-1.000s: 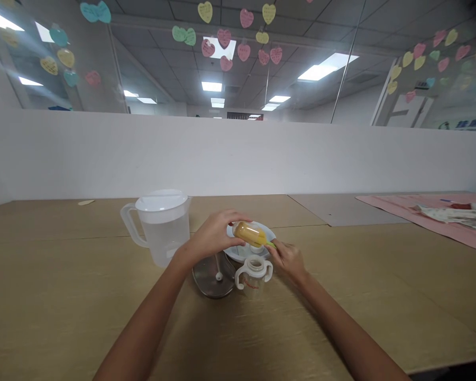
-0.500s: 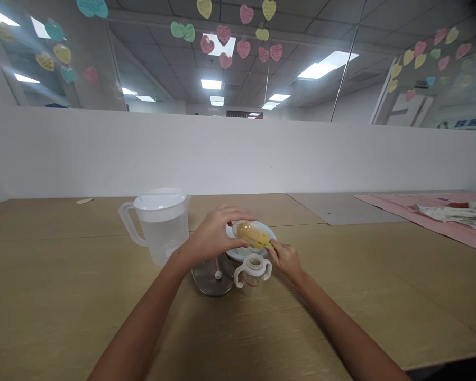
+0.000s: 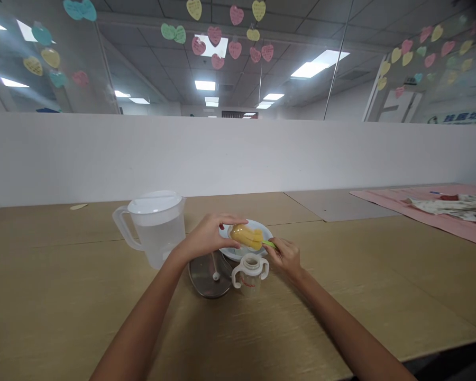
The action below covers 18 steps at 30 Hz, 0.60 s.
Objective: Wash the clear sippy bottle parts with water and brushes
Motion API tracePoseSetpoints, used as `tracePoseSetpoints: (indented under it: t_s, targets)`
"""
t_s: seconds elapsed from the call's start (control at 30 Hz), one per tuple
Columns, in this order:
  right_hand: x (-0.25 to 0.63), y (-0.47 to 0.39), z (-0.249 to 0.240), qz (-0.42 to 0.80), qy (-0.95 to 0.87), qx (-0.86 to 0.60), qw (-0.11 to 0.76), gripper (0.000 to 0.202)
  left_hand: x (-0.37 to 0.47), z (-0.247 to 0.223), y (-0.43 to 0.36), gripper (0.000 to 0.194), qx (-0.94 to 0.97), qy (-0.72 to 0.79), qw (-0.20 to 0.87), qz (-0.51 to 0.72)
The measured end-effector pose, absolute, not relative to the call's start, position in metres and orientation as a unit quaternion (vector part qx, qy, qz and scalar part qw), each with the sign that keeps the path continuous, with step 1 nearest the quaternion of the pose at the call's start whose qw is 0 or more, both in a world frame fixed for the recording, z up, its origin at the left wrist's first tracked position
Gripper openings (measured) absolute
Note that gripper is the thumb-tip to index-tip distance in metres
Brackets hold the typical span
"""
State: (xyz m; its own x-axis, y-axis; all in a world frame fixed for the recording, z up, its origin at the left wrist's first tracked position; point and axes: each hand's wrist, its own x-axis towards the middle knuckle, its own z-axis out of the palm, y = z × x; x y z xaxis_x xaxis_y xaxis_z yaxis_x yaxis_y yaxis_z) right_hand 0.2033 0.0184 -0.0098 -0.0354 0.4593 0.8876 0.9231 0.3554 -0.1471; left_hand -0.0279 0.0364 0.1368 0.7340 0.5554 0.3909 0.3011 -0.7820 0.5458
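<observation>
My left hand (image 3: 212, 233) is closed around a small clear cap (image 3: 235, 230), held tilted on its side over a white bowl (image 3: 266, 232). A yellow sponge brush (image 3: 252, 238) reaches into the cap, partly seen through its wall. Its thin green handle (image 3: 268, 244) is pinched in my right hand (image 3: 286, 255). Just below them stands a clear baby bottle (image 3: 249, 280) with a white two-handled collar, its mouth uncovered. A grey metal tray (image 3: 208, 288) lies left of the bottle, bearing a thin straw-like piece with a white weighted end (image 3: 216, 275).
A translucent lidded pitcher (image 3: 161, 233) holding clear liquid stands on the left. At the far right a pink cloth (image 3: 381, 200) carries crumpled fabric (image 3: 452, 207). A flat pale piece (image 3: 79, 207) lies at the back left. A white wall (image 3: 230, 159) rises behind the table.
The brush and its green handle have turned slightly, and more of the handle shows beside my right hand. Both hands keep their holds. The whole view has shifted a little.
</observation>
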Motion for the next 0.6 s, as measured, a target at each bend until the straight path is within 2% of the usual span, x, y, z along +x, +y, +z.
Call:
tracePoseSetpoints:
  t_s: [0.27,0.6]
  targets:
    - [0.199,0.019,-0.01,-0.228,-0.668,-0.48,0.521,0.027,-0.031,0.136,0.04,0.053,0.897,0.256,0.249,0.259]
    - [0.198,0.018,-0.008,-0.327,-0.65,-0.51,0.458,0.037,-0.026,0.136,0.031,0.05,0.899,0.221,0.227,0.302]
